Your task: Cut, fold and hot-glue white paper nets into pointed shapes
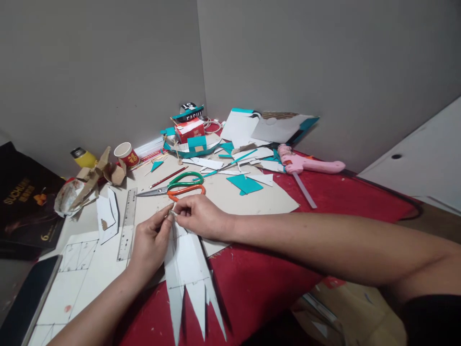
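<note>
Left hand (151,240) and right hand (203,216) meet fingertip to fingertip, both pinching the far, narrow end of a folded white card piece (192,259); the fingers cover whatever lies exactly between them. From there the piece runs back toward the person, its long pointed strips reaching over the red surface (259,288), a drawn line crossing it nearer than either hand. To work this end well, it seems best to let the left thumb and finger steady the layers while the right fingertips press in small moves, edges matched and pressure light, since the card probably creases easily where it narrows. Leaving the strips loose, free of either forearm, should spare them from bending. Scissors (163,191) lie just beyond both hands, so the knuckles do well to avoid the blades. A clear ruler (127,226) rests just left of the left hand; a pink glue gun (317,166) sits well apart, beyond and right of the right hand.
</note>
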`<state>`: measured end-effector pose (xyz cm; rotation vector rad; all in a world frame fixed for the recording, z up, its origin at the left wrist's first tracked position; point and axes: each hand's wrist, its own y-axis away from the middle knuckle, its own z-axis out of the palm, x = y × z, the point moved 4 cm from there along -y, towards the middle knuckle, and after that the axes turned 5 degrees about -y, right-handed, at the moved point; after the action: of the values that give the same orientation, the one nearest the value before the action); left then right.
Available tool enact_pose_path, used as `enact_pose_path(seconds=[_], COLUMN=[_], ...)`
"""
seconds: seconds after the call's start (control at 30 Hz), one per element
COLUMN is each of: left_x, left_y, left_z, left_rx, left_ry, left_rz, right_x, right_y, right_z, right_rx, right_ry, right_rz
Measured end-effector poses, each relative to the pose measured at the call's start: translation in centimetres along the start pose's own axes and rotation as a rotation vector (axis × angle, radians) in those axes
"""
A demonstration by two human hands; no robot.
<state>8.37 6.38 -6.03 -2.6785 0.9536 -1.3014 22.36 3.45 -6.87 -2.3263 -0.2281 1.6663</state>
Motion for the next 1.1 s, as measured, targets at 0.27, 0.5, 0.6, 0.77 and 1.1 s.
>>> enact_pose_path(seconds=[0.27,0.5,0.6,0.77,1.1], left_x=[-0.1,0.1,0.4,0.4,-1.0], left_y=[-0.2,-0.2,-0.1,-0.1,-0.4], left_z=[0.3,0.3,0.3,0.2,0.0], left_rx=[-0.048,-0.074,-0.077,-0.049,0.024], left_ry=[0.058,0.079,0.098,0.1,0.025], left_rz=[-0.03,-0.026,-0.035,-0.055,-0.04], right_x=[0.0,0.1,0.0,0.2,0.5], right_y=[0.1,0.1,0.1,0.1,-0.2], right_z=[-0.2,-0.1,-0.1,-0.1,0.0], right_rx=[-0.011,-0.013,-0.015,0.0,-0.007], right_ry=[-0.009,-0.019,-0.022,-0.047,0.073], right_rz=[0.014,0.031,0.032,0.034,-0.019])
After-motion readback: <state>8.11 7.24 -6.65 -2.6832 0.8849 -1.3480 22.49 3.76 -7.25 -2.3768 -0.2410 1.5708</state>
